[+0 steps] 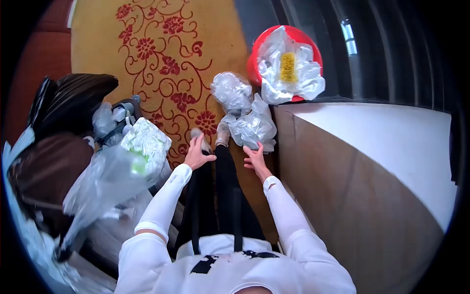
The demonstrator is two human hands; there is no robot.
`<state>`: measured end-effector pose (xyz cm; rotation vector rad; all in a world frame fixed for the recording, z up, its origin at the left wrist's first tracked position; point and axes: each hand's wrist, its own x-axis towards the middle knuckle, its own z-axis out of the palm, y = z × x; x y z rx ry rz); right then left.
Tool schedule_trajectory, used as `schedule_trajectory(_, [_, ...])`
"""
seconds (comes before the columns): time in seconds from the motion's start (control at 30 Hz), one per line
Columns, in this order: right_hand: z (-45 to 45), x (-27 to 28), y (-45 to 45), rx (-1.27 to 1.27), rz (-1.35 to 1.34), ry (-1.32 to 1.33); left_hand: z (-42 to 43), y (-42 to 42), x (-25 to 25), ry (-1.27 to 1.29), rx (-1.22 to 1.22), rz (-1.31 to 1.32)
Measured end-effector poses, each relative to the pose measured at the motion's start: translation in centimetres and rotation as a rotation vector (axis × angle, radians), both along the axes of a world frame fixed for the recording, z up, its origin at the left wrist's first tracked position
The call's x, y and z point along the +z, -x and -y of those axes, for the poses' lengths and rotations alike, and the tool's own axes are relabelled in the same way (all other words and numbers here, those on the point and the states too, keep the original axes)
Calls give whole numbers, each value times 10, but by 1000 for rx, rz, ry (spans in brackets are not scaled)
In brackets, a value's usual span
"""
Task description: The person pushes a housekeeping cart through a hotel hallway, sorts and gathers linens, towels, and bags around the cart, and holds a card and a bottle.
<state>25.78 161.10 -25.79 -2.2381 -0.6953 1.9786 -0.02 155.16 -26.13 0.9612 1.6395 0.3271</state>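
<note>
Dark red flowers and curling vines pattern a golden carpet (98, 59). Silvery-white bags (254, 125), a red bucket (252, 63), white plastic (313, 87) and a yellow block (288, 67) line its right edge; a white-and-green package (147, 142) and brown bundle (51, 164), its left. White sleeves (159, 210) contrast with black trousers (227, 181).

At the bottom centre, a white T-shirt (225, 280) bears a black print (204, 264). White arm sleeves (165, 201) run to the wrists, the left showing a small mark near its cuff. Black trousers (226, 179) lead up to a pale sock (223, 133) mid-frame.
</note>
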Motion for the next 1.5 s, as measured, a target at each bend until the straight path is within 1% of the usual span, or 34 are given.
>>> schedule_trajectory(0.03, [-17, -13, 9, -2, 8, 25, -19, 0, -17, -14, 6, -19])
schedule_trajectory(0.07, [-35, -22, 19, -61, -5, 51, -38, 0, -34, 10, 8, -10])
schedule_trajectory(0.1, [-50, -39, 26, -123, -16, 76, -56, 0, -53, -21, -27, -74])
schedule_trajectory(0.13, [-60, -62, 28, -142, -41, 78, -68, 1, -75, -47, -66, -135])
schedule_trajectory(0.17, [-75, -83, 34, -146, -32, 96, -81, 4, -104, -106, -66, -125])
schedule_trajectory(0.23, [-98, -123, 42, -300, -47, 104, -112, 9, -149, -59, -136, -221])
schedule_trajectory(0.3, [-116, -173, 40, -333, -37, 140, -154, 16, -183, -24, -170, -242])
schedule_trajectory(0.37, [-128, -216, 38, -452, 16, 163, -185, 23, -225, -43, -203, -300])
schedule_trajectory(0.47, [-140, -269, 24, -441, 49, 180, -226, 27, -281, -63, -223, -336])
schedule_trajectory(0.57, [-157, -297, 23, -392, 46, 168, -244, 13, -327, -29, -292, -351])
schedule_trajectory(0.63, [-166, -308, 38, -389, 40, 170, -230, -8, -366, -84, -474, -217])
schedule_trajectory(0.7, [-171, -319, 46, -344, -168, 245, -173, -54, -443, -134, -252, 483])
schedule_trajectory(0.73, [-167, -332, 43, -363, -262, 272, -196, -52, -341, 3, -479, 264])
schedule_trajectory(0.77, [-161, -337, 49, -350, -259, 272, -154, -81, -367, -210, -485, 229])
schedule_trajectory(0.8, [-153, -340, 60, -296, -143, 177, -134, -99, -347, -149, -356, 214])
schedule_trajectory(0.83, [-147, -338, 68, -241, -33, 79, -119, -113, -317, -91, -228, 196])
schedule_trajectory(0.9, [-129, -340, 51, -136, -49, 38, -102, -115, -271, -115, -208, 173])
schedule_trajectory(0.97, [-118, -311, 49, -29, 144, -115, -84, -115, -231, -280, -97, 126])
schedule_trajectory(1.03, [-99, -309, 19, -80, 152, -112, -74, -104, -178, -313, -5, 139])
schedule_trajectory(1.07, [-101, -282, 29, -223, 161, -76, -68, -97, -150, -298, 17, 127])
schedule_trajectory(1.1, [-97, -277, 22, -210, 180, -75, -61, -91, -125, -284, 35, 111])
schedule_trajectory(1.13, [-101, -251, 33, -379, 91, -53, -49, -90, -105, -248, 92, 94])
schedule_trajectory(1.2, [-112, -187, 57, -297, 116, -89, -28, -83, -72, -174, 172, 53])
schedule_trajectory(1.23, [-107, -183, 45, -254, 100, -107, -20, -82, -55, -125, 200, 35])
schedule_trajectory(1.27, [-102, -179, 36, -326, 43, -67, -11, -81, -42, -79, 205, 4])
schedule_trajectory(1.3, [-103, -153, 44, -364, 22, -68, -2, -77, -31, -36, 213, -28])
schedule_trajectory(1.37, [-102, -113, 51, -369, -79, -89, 9, -66, -6, 28, 220, -37])
schedule_trajectory(1.43, [-106, -72, 55, -379, -104, -48, 21, -56, 14, 15, 289, -28])
schedule_trajectory(1.5, [-113, -28, 61, -343, -136, -123, 20, -39, 45, 36, 347, -64])
